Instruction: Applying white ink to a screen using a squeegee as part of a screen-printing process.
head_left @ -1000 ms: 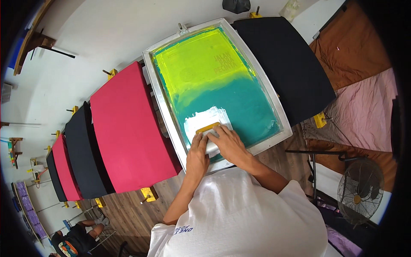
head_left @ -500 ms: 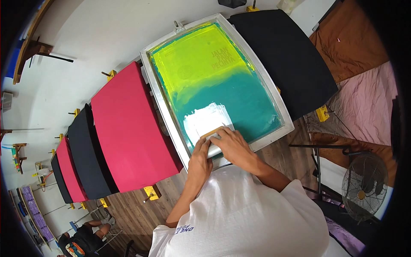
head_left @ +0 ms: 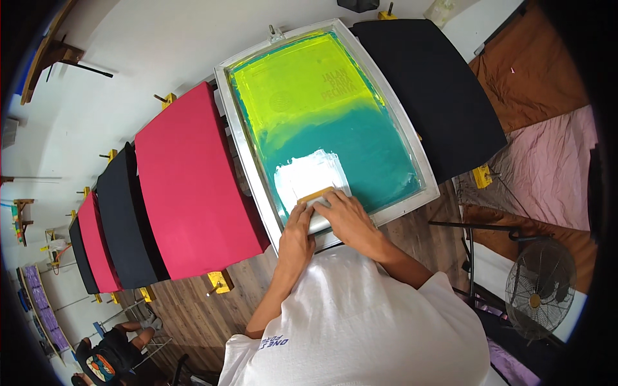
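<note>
A framed printing screen (head_left: pixel 426 193) lies in front of me, its mesh yellow-green at the far half and teal at the near half. White ink (head_left: pixel 309 172) covers a patch at the near left of the mesh. At the near edge of that patch is a squeegee (head_left: pixel 317 195) with a tan upper edge and a pale body. My left hand (head_left: pixel 297 226) grips its left side, fingers closed. My right hand (head_left: pixel 347 219) is closed round its right side, close to the left one. The squeegee's lower edge is hidden by the hands.
Red (head_left: pixel 193 186) and black boards (head_left: pixel 129 219) stand in a row to the left, with a black board (head_left: pixel 431 96) to the right. Yellow brackets (head_left: pixel 220 282) hold them. A fan (head_left: pixel 539 289) stands at right. Lower left, another person (head_left: pixel 112 352) sits on the floor side.
The whole view has shifted slightly. My hands and the squeegee stay at the near edge of the white ink, with little visible movement over the screen.
</note>
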A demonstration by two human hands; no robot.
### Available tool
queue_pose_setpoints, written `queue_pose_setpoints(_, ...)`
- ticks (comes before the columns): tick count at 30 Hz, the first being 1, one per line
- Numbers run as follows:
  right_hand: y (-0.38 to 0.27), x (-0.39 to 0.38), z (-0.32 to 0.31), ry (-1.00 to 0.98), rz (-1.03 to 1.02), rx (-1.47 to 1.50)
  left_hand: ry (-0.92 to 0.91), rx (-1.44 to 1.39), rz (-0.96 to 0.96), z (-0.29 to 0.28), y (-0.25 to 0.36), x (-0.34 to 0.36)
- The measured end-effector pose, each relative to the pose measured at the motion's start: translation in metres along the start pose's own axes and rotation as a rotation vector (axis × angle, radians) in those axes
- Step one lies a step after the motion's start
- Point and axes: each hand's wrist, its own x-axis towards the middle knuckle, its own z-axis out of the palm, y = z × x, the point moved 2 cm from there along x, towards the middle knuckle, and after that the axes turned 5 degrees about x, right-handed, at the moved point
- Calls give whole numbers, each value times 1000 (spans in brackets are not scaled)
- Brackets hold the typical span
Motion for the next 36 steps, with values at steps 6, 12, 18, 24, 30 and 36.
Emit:
queue_pose_setpoints(6, -9, -8, -5, 78, -36, -91, 45, 31, 29, 2, 2, -5)
queue_pose_setpoints(12, -7, -8, -15, -150, 56, 22, -88, -166, -88, -1, 6, -11)
queue_pose_setpoints(18, -5, -15, -5, -11, -16, -10, -71, -70, -56, 3, 5, -13)
queue_pose_setpoints(24, -10, -19, 0, -27, 33, -48, -16, -49, -4, 7, 0, -13)
queue_pose_setpoints(30, -11, -23, -5, -58, 28, 5, -107, -84, -25, 6, 2, -19)
queue_pose_setpoints(36, -12, -27, -5, -50, 16, 3, -61, 57, 30, 8, 0, -26)
